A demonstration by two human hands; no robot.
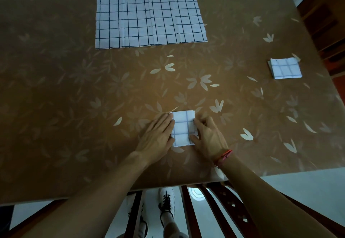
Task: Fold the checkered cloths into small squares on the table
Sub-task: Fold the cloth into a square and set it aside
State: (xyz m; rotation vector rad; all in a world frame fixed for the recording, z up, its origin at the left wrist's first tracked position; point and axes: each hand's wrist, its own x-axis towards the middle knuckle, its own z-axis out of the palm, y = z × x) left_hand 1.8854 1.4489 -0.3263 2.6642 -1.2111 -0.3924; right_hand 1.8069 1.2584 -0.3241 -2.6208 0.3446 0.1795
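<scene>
Fingers (166, 124) of the left hand (158, 133) lie straight on the folded cloth (183, 127); the right hand (207, 135) curls at its edge, grip unclear. Likely soft, light; pinch stacked edges.

Right in front of us, near the table's (56, 107) front edge, lies the folded cloth (183, 127), our left hand (156, 137) on its left side, our right hand (209, 137) on its right. Far behind it, at the back edge and a little left, the spread cloths (149, 15) lie stacked. Well off to the right, by the right edge, sits a folded square (285, 69). Below the front edge, a chair (224, 209).
</scene>
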